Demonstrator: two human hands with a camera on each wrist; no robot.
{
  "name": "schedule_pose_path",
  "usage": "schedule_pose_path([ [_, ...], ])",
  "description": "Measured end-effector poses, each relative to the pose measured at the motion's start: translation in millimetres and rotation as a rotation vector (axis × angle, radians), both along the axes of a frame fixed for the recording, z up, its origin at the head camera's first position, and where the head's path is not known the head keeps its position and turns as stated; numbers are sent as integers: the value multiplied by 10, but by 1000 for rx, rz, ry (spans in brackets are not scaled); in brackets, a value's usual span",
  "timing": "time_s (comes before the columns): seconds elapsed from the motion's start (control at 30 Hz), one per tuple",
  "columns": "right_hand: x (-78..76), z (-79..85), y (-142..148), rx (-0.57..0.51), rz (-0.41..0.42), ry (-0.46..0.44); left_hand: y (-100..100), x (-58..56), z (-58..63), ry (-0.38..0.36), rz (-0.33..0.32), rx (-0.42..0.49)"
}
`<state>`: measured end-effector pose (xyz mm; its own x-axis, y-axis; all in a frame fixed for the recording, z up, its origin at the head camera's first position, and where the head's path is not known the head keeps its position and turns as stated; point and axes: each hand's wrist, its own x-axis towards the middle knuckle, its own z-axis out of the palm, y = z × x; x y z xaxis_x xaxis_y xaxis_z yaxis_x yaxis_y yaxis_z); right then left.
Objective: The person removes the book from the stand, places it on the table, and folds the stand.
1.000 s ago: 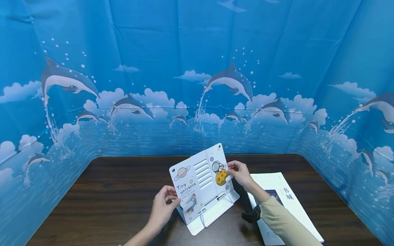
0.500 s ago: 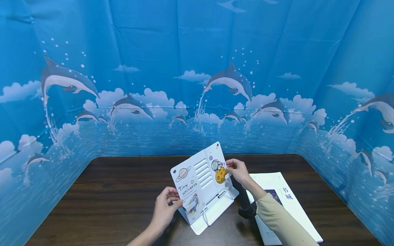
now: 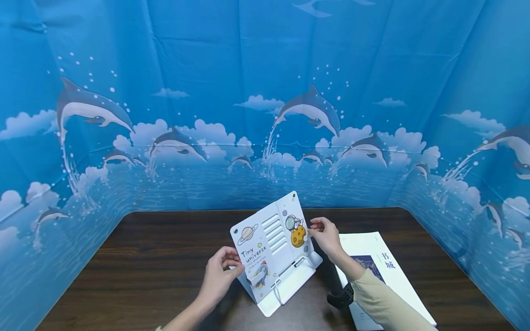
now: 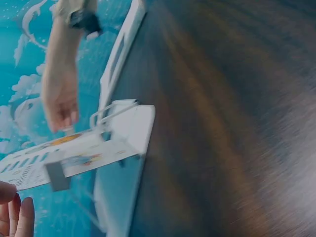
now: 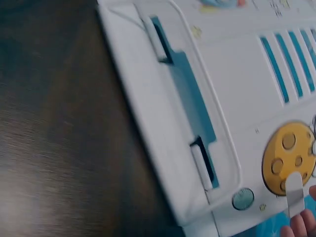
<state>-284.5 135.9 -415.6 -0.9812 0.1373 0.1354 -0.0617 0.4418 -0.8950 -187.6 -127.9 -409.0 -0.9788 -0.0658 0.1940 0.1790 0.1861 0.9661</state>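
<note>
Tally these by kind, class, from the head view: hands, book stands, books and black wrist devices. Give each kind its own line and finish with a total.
Hands: 2 (left hand, right hand)
Book stands: 1 (white book stand)
Books: 1 (white book)
Black wrist devices: 1 (black wrist device)
Total: 5

Evenly lit head view, dimmer blurred wrist views, pale glare on tabletop

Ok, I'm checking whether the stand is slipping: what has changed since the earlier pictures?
The near corner of the stand has shifted slightly right in the head view. The right hand has eased slightly rightward; its fingers are at the right clip. The left hand still grips the stand's left side; the white book lies where it was.
</note>
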Motion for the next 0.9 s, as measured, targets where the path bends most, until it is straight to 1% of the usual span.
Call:
schedule_pose_path([
  [0.07,78,12,7,-4,-17,-2,-29,-23,61,15,13,-14],
  [0.13,144,15,17,-13,-26,-7,-62,-48,130,31,26,-7],
  [0.2,202,15,23,-33,-15,-24,-97,-72,199,56,35,-4],
  [0.27,261,11,17,-72,25,-59,-133,-102,266,80,37,9],
  [0.33,334,3,-2,-108,83,-107,-164,-129,324,96,25,21],
  [0.4,420,-21,-33,-132,144,-165,-186,-162,365,106,-2,33],
  [0.47,518,-56,-71,-122,188,-199,-197,-179,400,97,-34,38],
  [0.57,654,-113,-120,-105,226,-222,-206,-202,425,88,-74,21],
  [0.67,757,-158,-156,-113,246,-232,-214,-215,431,94,-88,-4],
  [0.77,818,-187,-189,-147,256,-248,-221,-225,427,114,-99,-15],
  [0.9,851,-224,-237,-219,247,-266,-228,-230,404,162,-109,-14],
])
